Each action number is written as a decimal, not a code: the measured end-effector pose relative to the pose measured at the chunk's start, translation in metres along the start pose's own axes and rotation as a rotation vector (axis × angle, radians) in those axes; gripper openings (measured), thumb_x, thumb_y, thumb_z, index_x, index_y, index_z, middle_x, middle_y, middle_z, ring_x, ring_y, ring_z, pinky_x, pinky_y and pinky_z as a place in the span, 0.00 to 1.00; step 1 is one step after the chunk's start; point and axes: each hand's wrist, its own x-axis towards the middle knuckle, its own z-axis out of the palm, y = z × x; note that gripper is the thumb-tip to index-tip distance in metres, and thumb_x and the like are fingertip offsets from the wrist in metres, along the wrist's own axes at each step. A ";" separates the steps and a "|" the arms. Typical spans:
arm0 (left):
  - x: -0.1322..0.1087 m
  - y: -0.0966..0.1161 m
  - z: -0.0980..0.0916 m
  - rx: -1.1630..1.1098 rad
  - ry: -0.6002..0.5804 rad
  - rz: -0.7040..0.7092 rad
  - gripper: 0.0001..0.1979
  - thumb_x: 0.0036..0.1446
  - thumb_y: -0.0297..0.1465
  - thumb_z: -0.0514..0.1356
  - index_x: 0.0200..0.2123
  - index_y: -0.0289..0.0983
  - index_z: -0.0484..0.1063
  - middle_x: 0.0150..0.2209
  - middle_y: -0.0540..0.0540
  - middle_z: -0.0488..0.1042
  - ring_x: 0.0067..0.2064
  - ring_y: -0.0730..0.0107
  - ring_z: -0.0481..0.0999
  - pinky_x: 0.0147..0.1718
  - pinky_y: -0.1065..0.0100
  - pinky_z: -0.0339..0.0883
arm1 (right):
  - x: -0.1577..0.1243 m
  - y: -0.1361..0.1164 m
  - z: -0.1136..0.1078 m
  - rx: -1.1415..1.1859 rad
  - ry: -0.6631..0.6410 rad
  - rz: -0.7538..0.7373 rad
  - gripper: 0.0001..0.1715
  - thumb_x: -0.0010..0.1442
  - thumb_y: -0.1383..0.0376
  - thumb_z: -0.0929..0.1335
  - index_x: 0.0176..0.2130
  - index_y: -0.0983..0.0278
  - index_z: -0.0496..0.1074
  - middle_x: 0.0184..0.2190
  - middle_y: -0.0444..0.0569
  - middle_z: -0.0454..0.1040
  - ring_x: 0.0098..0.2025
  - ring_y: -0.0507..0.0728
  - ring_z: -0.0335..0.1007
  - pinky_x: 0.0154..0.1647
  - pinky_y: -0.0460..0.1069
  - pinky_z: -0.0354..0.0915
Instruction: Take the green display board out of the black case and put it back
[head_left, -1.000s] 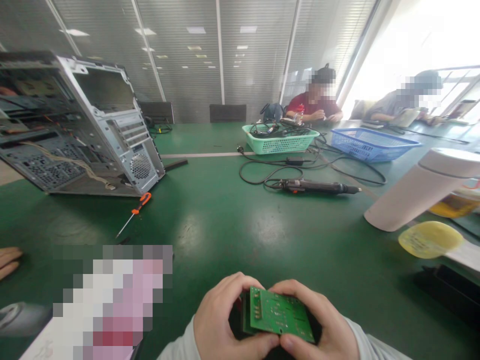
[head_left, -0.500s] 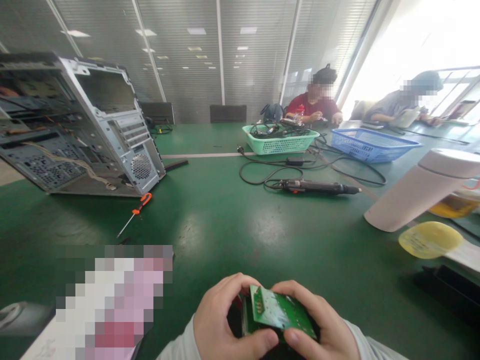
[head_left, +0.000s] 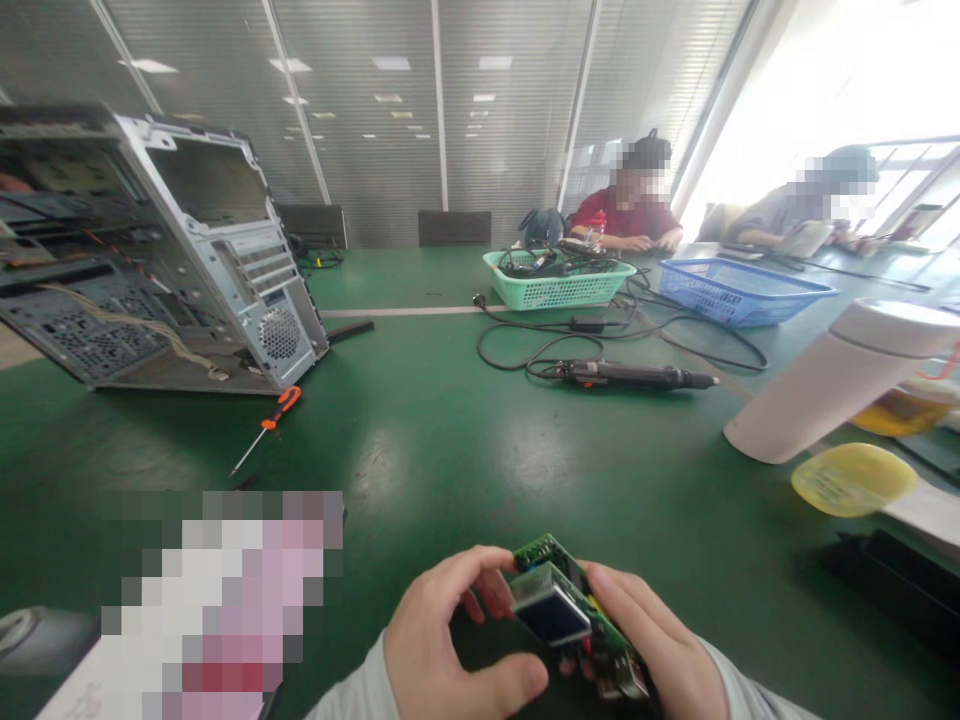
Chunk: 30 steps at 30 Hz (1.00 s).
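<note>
Desk: green, glossy desk [head_left: 450, 450] runs from under the hands [head_left: 442, 645] far ahead.
Far wall: glazed partition [head_left: 360, 150] with closed grey blinds, well beyond the hands.
Windows: windows [head_left: 847, 80] ahead to the right, glaring daylight.
Lighting: rectangular ceiling panels [head_left: 390, 62], lit.
Seating: dark chair back [head_left: 454, 228] at far desk edge.

The small green circuit board [head_left: 564, 598] carried a dark bluish square display [head_left: 553, 615] on its upper face. It was tilted, the far corner raised, and was held above the green worktop [head_left: 450, 450], between the left hand [head_left: 442, 645] and the right hand [head_left: 660, 655].
</note>
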 end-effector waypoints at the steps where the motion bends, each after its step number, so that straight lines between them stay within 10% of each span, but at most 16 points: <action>1: 0.000 -0.001 0.001 -0.001 -0.010 -0.006 0.28 0.51 0.56 0.57 0.44 0.41 0.73 0.27 0.49 0.76 0.26 0.66 0.73 0.26 0.68 0.68 | -0.001 -0.002 0.002 0.077 -0.027 0.071 0.39 0.56 0.37 0.64 0.45 0.68 0.75 0.32 0.51 0.80 0.27 0.59 0.77 0.29 0.50 0.73; 10: 0.002 0.004 0.000 -0.065 -0.004 -0.152 0.16 0.57 0.43 0.59 0.43 0.40 0.75 0.28 0.49 0.79 0.29 0.66 0.76 0.29 0.69 0.67 | 0.014 -0.018 0.002 0.295 -0.538 0.272 0.37 0.50 0.38 0.67 0.25 0.71 0.74 0.20 0.52 0.75 0.18 0.48 0.67 0.22 0.41 0.62; 30: 0.004 0.013 -0.003 -0.133 0.002 -0.235 0.14 0.56 0.40 0.60 0.42 0.40 0.76 0.29 0.50 0.79 0.31 0.66 0.75 0.33 0.69 0.67 | 0.018 -0.011 0.009 0.179 -0.506 0.334 0.47 0.42 0.29 0.63 0.22 0.72 0.71 0.20 0.56 0.73 0.18 0.50 0.67 0.21 0.43 0.63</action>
